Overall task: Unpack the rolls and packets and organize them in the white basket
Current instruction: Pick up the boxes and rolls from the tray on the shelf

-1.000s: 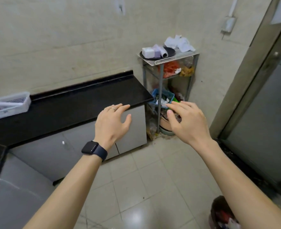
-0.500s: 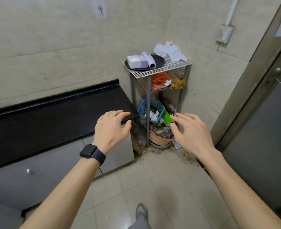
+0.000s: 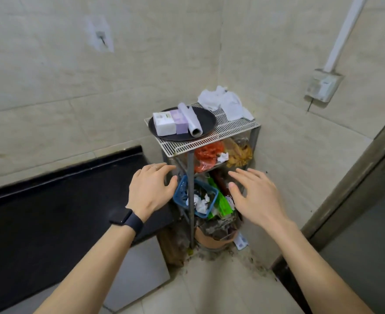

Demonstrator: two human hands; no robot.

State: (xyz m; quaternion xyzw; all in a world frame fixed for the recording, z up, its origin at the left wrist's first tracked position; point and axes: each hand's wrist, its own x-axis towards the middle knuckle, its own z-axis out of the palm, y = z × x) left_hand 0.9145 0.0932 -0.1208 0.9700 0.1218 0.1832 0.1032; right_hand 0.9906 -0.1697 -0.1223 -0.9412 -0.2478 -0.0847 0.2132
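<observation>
On the top shelf of a wire rack (image 3: pixel 227 129) in the corner lies a black round tray (image 3: pixel 206 120). It holds a white packet (image 3: pixel 164 123), a purple packet (image 3: pixel 179 120) and a clear plastic roll (image 3: pixel 191 120). Behind them sits a crumpled white bag (image 3: pixel 224 103). My left hand (image 3: pixel 150 189), with a dark watch at the wrist, and my right hand (image 3: pixel 252 194) are both held out open below the top shelf, in front of the rack. Neither touches anything. The white basket is out of view.
A black countertop (image 3: pixel 51 200) over grey cabinets runs along the left wall. The rack's lower shelves hold red and yellow bags (image 3: pixel 209 155), a blue basket (image 3: pixel 198 196) of scraps and a clay pot (image 3: pixel 212 239). A dark door frame (image 3: pixel 345 177) stands at right.
The view has swung right and closer to the corner rack. The white basket on the counter has left the frame. Both hands stay open and have moved nearer the rack.
</observation>
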